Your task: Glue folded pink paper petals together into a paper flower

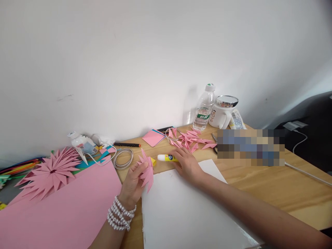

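Observation:
My left hand (132, 185), with pearl bracelets at the wrist, is closed on a fan of joined pink folded paper pieces (146, 169), held upright above the table. My right hand (185, 164) reaches forward, palm down, fingers resting on a glue stick (167, 158) lying on the wooden table (259, 183). Just beyond it is a pile of loose pink folded paper pieces (193, 140). A white sheet (181, 207) lies under my right forearm.
A large pink paper sheet (64, 211) with a finished pink paper flower (52, 171) lies at left. A glue bottle (80, 143), cable coil (123, 158), marker (127, 144), pink square papers (153, 137), water bottle (204, 109) and white mug (222, 112) stand by the wall.

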{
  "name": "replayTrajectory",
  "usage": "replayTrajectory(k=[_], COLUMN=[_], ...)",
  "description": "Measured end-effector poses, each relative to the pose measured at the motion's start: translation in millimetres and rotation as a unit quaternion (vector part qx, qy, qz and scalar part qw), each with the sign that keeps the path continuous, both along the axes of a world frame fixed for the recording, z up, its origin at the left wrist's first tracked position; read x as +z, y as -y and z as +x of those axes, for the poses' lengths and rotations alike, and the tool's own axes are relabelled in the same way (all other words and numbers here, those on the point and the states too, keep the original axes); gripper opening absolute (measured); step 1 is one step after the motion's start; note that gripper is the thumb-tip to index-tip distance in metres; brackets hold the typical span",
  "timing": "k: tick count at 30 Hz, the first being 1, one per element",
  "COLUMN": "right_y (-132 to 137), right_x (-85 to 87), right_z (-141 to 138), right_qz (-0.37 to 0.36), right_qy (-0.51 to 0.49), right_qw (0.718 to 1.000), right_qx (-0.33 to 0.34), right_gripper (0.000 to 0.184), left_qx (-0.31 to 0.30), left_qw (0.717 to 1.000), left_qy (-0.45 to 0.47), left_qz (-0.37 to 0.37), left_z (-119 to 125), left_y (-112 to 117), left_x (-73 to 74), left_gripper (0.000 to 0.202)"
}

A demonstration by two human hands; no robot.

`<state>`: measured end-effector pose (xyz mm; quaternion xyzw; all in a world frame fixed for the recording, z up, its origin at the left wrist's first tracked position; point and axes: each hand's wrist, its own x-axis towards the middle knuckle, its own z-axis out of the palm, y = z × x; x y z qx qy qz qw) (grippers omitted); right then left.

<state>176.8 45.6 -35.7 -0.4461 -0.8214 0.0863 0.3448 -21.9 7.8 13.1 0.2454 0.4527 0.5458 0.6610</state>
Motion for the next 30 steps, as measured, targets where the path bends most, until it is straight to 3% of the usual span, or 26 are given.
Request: replayTrajectory(k=[4,8,12,15,17,21,25,28,30], right_y=[-0.7,-3.6,-9.1,-12.5,-13.8,-14.7,-14.9,-13.3,-9.9], right_x=[-2.4,-4.0,-0.2,6.9,11.1,14.7,15.1,14.8,15.2], right_z=[-1.0,-0.3,7.5,16.2,20.7,23.3,22.1,21.0,18.9], right_qz=[-0.036,-0.01,0.017,-0.029,-0.065,-0.114,-0.142,-0.099,-0.041], right_qy=[0.032,0.023,0.051,0.137,0.192,0.252,0.221,0.128,0.01], right_qw=[0.999,0.999,0.986,0.958,0.94,0.921,0.922,0.953,0.982], right_qx=[-0.007,-0.035,-0.158,-0.251,-0.276,-0.275,-0.283,-0.255,-0.185], right_gripper=[0.022,0.019,0.023,0.025,0.023,0.02,0.02,0.02,0.022], left_qx=[-0.008,-0.013,-0.005,-0.011,-0.015,-0.018,-0.017,-0.014,-0.005], left_qw=[1.0,1.0,1.0,1.0,1.0,0.999,0.999,0.999,0.998], left_qy=[0.005,0.009,0.003,-0.006,-0.011,-0.026,-0.032,-0.043,-0.055], left_qz=[0.0,-0.001,-0.013,-0.016,-0.013,-0.007,0.001,0.012,0.015], left_z=[3.2,5.6,6.9,8.3,9.1,9.2,9.0,9.8,10.9], left_y=[2.0,3.4,4.0,5.5,6.4,6.7,6.5,7.0,7.4], left_x=[2.2,3.1,4.4,6.3,6.7,4.8,4.3,6.6,8.2], left_gripper=[0.018,0.017,0.019,0.02,0.021,0.022,0.022,0.023,0.024])
